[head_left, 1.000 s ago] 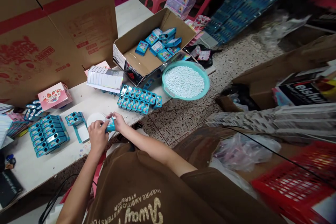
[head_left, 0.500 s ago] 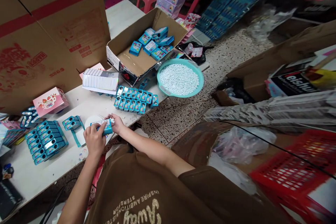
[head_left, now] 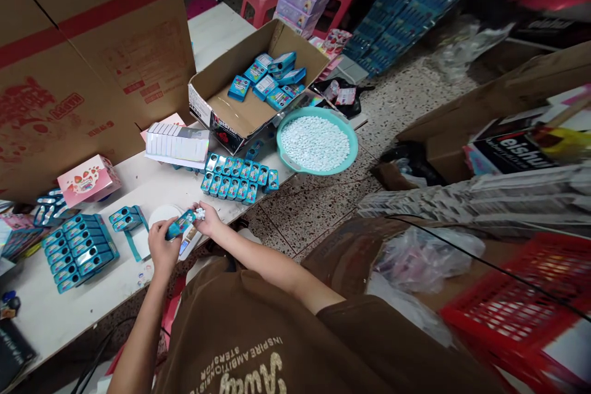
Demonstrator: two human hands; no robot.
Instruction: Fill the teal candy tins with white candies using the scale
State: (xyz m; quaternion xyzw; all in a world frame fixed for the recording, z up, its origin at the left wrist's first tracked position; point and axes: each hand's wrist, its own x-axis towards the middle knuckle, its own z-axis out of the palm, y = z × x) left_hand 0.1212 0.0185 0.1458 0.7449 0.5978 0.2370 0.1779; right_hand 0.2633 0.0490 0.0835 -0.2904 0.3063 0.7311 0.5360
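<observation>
Left hand: **left hand** closed around a **blue mint tin**, fingers wrapped on its lower part.
Right hand: **right hand** nearly closed, fingertips pinched at the tin's upper end.
Held item: tin kept tilted between both hands, just above the worktop; small **white mints** are bunched at its upper end.
Edge: front edge of the **worktop** runs just below the hands; **terrazzo floor** is seen beyond it to the right.
Beside hands: **white round disc** lies under the left side of the tin.
Containers: **cardboard box** is open, with loose **blue tins** inside; **teal basin** is filled with **loose white mints**, beside the box.
Worktop rows: **lined-up tins** are placed beyond the hands; **tin block** is placed to the left.
Lower right: **red plastic crate** is seen well apart from the hands.
</observation>
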